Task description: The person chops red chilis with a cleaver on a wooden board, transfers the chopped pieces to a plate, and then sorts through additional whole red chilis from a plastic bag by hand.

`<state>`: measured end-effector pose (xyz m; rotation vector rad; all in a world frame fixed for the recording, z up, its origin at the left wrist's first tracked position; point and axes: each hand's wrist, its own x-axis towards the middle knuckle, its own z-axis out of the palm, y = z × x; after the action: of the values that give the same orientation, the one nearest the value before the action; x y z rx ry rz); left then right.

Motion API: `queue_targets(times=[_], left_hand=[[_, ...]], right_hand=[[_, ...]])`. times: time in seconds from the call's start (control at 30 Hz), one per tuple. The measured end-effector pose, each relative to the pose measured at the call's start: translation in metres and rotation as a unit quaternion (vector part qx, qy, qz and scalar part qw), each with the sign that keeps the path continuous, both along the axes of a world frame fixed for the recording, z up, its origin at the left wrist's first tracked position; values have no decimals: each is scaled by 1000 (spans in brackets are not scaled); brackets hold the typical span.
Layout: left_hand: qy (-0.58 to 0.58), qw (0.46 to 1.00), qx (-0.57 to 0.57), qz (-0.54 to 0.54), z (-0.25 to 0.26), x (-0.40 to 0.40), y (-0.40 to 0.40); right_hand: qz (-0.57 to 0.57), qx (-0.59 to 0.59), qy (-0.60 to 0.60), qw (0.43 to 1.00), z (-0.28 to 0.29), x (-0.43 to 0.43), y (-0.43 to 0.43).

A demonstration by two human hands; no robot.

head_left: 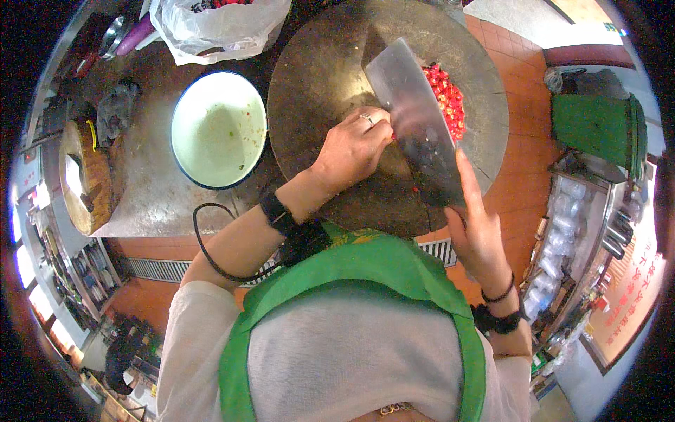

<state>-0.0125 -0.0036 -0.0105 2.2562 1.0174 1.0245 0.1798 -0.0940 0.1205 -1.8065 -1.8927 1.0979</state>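
My right hand grips a wide cleaver near its handle end, with the index finger laid along the blade. Close to the flat of the blade, my left hand rests on a round chopping block with curled fingers. A small red tip shows at those fingers; it looks like part of a red chili, mostly hidden. On the far side of the cleaver lies a pile of chopped red chilies. A few tiny bits stick to the blade.
A white enamel basin with a dark rim stands left of the block. Beyond it is a plastic bag with red contents. Another round wooden board holding a cleaver lies far left. A green bin stands on the tiled floor to the right.
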Motion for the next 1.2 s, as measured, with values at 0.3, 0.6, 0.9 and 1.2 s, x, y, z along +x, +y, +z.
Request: queue_targets(times=[0.3, 0.6, 0.9, 1.2], left_hand=[[-15, 1000, -9, -13, 4, 2, -4], [0, 1000, 10, -16, 5, 3, -3], [-2, 999, 19, 32, 10, 12, -5], [31, 998, 17, 48, 22, -2, -9]], right_hand=[[3, 6, -63, 998, -28, -10, -3], [-170, -84, 58, 980, -4, 2, 3], [-123, -5, 2, 992, 12, 8, 0], [-54, -29, -2, 998, 11, -2, 4]])
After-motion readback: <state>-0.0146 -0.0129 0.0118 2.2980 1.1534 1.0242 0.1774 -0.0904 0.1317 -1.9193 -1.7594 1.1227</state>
